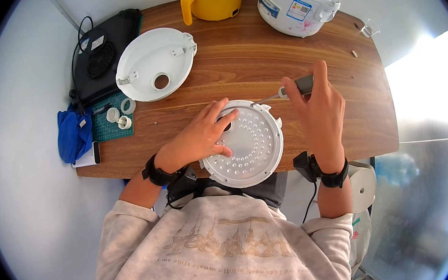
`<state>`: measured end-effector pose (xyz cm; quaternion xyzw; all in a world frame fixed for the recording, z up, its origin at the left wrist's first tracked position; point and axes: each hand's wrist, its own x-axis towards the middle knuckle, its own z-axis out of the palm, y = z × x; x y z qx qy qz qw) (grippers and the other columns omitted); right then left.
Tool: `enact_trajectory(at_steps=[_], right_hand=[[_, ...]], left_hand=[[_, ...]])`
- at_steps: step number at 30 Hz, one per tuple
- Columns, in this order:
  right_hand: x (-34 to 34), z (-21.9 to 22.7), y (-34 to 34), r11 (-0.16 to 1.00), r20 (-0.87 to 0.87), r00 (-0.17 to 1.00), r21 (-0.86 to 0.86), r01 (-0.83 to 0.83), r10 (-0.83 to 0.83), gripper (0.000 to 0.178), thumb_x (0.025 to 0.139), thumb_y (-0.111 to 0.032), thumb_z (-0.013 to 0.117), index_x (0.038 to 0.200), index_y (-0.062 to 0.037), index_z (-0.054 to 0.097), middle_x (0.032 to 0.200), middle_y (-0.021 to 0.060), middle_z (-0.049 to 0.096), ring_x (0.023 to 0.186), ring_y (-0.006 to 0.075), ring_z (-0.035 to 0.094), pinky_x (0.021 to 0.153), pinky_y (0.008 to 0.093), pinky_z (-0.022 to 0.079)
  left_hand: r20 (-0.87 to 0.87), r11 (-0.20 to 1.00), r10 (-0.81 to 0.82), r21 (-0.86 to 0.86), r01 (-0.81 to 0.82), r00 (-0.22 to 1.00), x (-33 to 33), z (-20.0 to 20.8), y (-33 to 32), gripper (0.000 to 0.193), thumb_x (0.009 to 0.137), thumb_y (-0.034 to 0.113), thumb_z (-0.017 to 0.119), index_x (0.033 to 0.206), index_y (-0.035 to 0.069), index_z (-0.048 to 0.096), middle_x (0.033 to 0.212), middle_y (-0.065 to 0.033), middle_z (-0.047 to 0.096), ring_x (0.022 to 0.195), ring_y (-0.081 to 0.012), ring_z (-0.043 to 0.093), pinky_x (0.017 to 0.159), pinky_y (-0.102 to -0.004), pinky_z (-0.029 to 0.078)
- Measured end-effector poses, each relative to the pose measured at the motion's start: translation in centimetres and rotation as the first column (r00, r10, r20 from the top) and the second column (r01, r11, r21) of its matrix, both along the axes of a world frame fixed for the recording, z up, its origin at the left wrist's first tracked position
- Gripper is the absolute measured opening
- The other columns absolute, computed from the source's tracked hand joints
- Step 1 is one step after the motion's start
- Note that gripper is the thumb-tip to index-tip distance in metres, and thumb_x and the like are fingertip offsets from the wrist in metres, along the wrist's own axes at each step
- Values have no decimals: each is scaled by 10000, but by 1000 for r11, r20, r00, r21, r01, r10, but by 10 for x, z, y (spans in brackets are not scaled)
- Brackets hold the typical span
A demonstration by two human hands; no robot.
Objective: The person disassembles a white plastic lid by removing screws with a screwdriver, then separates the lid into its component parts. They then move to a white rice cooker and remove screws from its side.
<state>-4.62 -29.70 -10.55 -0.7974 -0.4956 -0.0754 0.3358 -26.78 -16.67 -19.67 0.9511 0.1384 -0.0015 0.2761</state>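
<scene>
Lettered shirt (231,232), right grip (321,114) around screwdriver (282,93), left grip (195,134) wide on disc (251,137), blue-labelled cooker (286,22) beyond

yellow pot (218,8), white cooker (279,14): cut by top edge | disc (250,149): partly hidden by left hand (198,136) | screwdriver tip (254,104): contact unclear

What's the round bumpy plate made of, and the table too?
The round bumpy plate looks like satiny metal, perhaps aluminium, from its silvery-grey sheen; the table seems smooth wood or wood-look laminate, with brown streaky grain.
</scene>
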Motion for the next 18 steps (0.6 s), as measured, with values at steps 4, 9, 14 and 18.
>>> enact_trajectory(at_steps=[4,9,14,18], right_hand=[[8,4,1,997,-128,988,11,-83,83,370,908,-205,760,1021,-61,438,722,107,664,623,335,648,575,412,507],[12,12,12,976,-149,965,-2,-218,215,363,894,-136,748,1062,-42,441,778,164,655,716,389,641,650,442,500],[15,23,21,938,-200,920,-11,-346,336,346,891,-101,732,1087,-36,454,814,174,655,759,386,644,682,433,500],[16,28,29,886,-169,875,-17,-464,454,320,898,-108,737,1092,-36,492,837,153,689,746,296,693,682,370,532]], left_hand=[[-11,1000,4,-1,-4,1000,1,1,-1,953,740,473,843,1515,99,434,1609,-221,247,1468,-477,294,1179,-543,346],[13,1000,-6,10,5,1000,0,-2,0,949,741,473,841,1515,106,433,1604,-220,254,1463,-478,300,1176,-546,349],[27,1000,-8,15,7,1000,-1,-1,0,942,741,451,848,1514,105,435,1601,-220,258,1459,-476,306,1175,-542,353],[33,1000,-4,8,3,999,-1,-4,0,940,738,442,853,1512,104,438,1598,-222,260,1455,-475,311,1173,-538,356]])
